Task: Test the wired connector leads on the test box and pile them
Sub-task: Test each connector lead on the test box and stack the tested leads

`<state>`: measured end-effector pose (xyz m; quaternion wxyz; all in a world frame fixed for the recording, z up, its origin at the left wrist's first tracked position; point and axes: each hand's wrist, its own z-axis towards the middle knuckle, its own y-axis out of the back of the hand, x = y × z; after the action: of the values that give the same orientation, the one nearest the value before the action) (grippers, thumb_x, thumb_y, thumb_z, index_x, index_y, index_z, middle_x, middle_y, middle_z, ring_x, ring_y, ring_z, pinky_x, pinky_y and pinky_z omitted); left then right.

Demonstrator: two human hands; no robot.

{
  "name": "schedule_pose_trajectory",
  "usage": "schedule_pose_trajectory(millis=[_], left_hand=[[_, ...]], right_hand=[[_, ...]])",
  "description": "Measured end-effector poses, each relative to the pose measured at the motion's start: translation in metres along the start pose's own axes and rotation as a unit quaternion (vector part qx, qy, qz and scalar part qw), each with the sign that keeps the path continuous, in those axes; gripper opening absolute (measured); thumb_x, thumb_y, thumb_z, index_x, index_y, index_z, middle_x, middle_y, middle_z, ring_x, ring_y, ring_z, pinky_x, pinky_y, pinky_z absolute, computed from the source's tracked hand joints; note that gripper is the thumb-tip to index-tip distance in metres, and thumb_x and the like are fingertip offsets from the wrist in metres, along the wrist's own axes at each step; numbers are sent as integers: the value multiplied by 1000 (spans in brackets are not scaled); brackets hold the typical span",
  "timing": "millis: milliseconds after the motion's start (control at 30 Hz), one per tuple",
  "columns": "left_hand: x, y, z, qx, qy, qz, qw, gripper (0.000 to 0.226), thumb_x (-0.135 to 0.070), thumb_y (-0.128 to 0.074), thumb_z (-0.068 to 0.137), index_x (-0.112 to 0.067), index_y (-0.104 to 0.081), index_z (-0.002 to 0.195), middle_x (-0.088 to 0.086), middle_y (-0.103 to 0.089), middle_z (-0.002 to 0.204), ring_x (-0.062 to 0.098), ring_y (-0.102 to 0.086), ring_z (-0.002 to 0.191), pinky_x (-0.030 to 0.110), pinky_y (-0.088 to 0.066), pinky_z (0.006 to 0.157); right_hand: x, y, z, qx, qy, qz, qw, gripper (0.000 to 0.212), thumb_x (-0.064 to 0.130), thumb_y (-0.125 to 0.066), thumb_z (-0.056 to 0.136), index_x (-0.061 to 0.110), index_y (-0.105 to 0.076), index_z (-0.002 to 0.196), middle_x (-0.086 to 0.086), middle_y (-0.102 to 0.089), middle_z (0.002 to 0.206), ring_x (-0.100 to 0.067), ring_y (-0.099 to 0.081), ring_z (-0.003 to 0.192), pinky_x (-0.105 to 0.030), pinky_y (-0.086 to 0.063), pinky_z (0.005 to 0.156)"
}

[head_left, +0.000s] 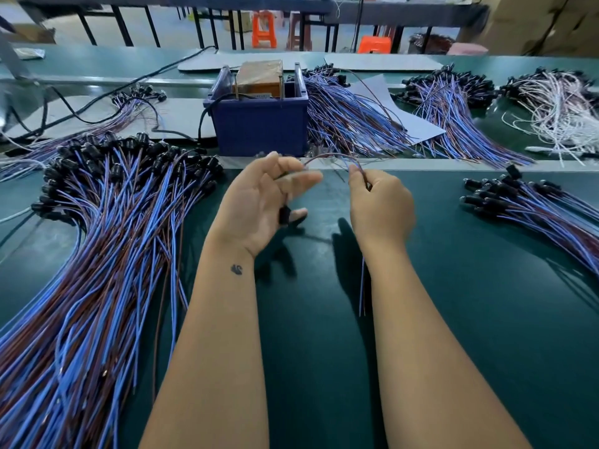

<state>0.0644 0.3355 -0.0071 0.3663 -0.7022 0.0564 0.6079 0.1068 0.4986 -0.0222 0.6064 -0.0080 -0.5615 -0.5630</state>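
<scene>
Head view: a single wired connector lead (pixel 327 156) is held in the air just short of the test box (pixel 259 121), which sits at twelve o'clock on the green bench (pixel 324 319). The left hand (pixel 259 205) is turned palm up, its fingers loosely curled, with the lead's black connector (pixel 284 214) caught between the lower fingers and the wire passing up by the thumb. The right hand (pixel 379 205) is pinched on the wire ends, the loose tails hanging below the wrist.

The lead is judged very light and limp; the thin blue and brown wires will sag and tangle, so it is best taken at the rigid connector and near the stripped tips.

The box is a blue plastic bin in which a brown, tape-wrapped unit is seated, a black cable running out at its left.

A large pile of leads (pixel 97 254) lies at nine o'clock, a smaller one (pixel 534 205) at three o'clock, and further heaps (pixel 350 118) lie beyond the box at one o'clock.
</scene>
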Motion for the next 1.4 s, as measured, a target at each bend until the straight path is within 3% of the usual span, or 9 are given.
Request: schedule_pose_trajectory(millis=[167, 267, 367, 500, 733, 900, 1033, 1167, 1400], left_hand=[[3, 2, 7, -204, -83, -85, 972, 12, -19, -50, 100, -20, -61, 104, 1, -53, 111, 23, -65, 102, 49, -59, 84], [5, 1, 10, -196, -62, 109, 972, 22, -20, -42, 104, -23, -61, 117, -1, -65, 110, 13, -68, 89, 30, -57, 74], [15, -3, 11, -168, -137, 344, 914, 24, -28, -43, 103, -39, -58, 119, -11, -71, 97, -3, -57, 68, 11, -44, 61], [20, -3, 12, -173, -197, 412, 873, 20, -27, -47, 101, -39, -60, 91, -11, -66, 68, 4, -45, 56, 20, -39, 57], [15, 6, 11, -318, -89, 284, 900, 24, -24, -48, 95, -22, -64, 77, -9, -73, 67, 14, -56, 77, 31, -46, 78], [13, 5, 5, -224, -53, 331, 915, 56, -50, -38, 98, -28, -79, 67, -10, -74, 77, 5, -66, 85, 26, -42, 80], [7, 8, 5, -167, -48, 305, 937, 63, -47, -31, 104, -21, -79, 73, -7, -77, 86, 6, -71, 87, 27, -45, 88], [0, 3, 7, -170, 36, 170, 970, 58, -46, -29, 105, -13, -74, 87, 2, -77, 88, 19, -73, 75, 31, -58, 69], [-5, 3, -8, 83, 201, 184, 958, 84, -58, -14, 101, -10, -78, 77, 15, -75, 91, 27, -74, 78, 26, -58, 62]], right_hand=[[5, -2, -5, 32, 52, -15, 998, 53, 46, -44, 99, 16, -33, 58, 4, -39, 55, -29, -41, 66, -28, -19, 47], [5, -3, -7, 67, 101, -6, 993, 53, 47, -47, 98, 15, -34, 58, 2, -40, 53, -29, -42, 65, -30, -23, 47], [6, -4, -7, 94, 126, -30, 987, 48, 48, -49, 97, 15, -43, 62, 2, -44, 57, -27, -44, 68, -33, -24, 49], [3, -5, -4, 103, 91, -58, 989, 46, 44, -51, 96, 13, -46, 62, 1, -46, 60, -29, -46, 71, -32, -26, 53], [0, 3, 4, 36, 47, -178, 982, 30, 39, -56, 94, 14, -58, 76, -1, -49, 63, -31, -46, 65, -24, -21, 49], [3, 5, 1, 7, 27, -173, 985, 21, 35, -53, 98, 19, -66, 96, -7, -60, 91, -29, -42, 71, -30, -28, 60], [3, 7, -2, 0, 39, -146, 989, 22, 29, -51, 100, 17, -67, 106, -7, -55, 98, -32, -46, 74, -31, -29, 63], [7, 3, -6, 13, 138, -26, 990, 20, 18, -55, 97, 15, -71, 108, -10, -63, 108, -32, -60, 91, -32, -37, 68], [18, -11, -16, 63, 221, 180, 957, 25, -11, -56, 82, -3, -73, 99, -14, -65, 113, -23, -62, 104, -30, -50, 92]])
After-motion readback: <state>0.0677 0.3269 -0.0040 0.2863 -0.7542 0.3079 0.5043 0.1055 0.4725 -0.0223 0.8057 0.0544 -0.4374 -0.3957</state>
